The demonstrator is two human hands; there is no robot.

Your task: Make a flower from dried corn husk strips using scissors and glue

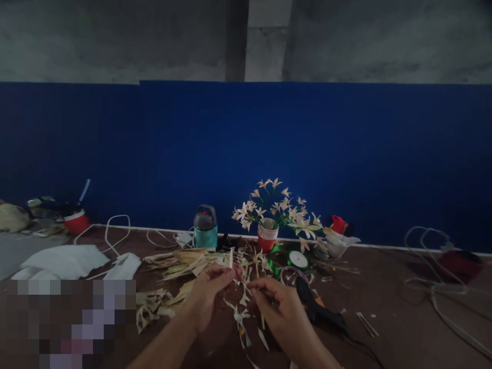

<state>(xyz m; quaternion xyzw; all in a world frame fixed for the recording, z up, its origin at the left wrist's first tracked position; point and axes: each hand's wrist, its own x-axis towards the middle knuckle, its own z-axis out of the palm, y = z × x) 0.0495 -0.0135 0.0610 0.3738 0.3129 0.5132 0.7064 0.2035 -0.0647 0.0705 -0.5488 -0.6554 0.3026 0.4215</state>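
Near the front centre of the brown table, my left hand [213, 290] pinches a small pale strip [231, 258] that points upward between thumb and fingers. Close by on the right, my right hand [277, 302] has its thumb and index finger pressed together; what lies between the fingertips is too small to name. Below and between both hands lie white cut husk pieces [241, 319]. Dried husks [184, 262] are piled behind and left of my left hand. A black glue gun [321, 310] rests just right of my right hand.
Husk flowers [286, 207] stand in a red cup [267, 237] at the back. Nearby are a teal bottle [206, 228], green ribbon [275, 261] and a white spool [298, 259]. White cloth [67, 261] lies left; a white cable [433, 287] loops at right.
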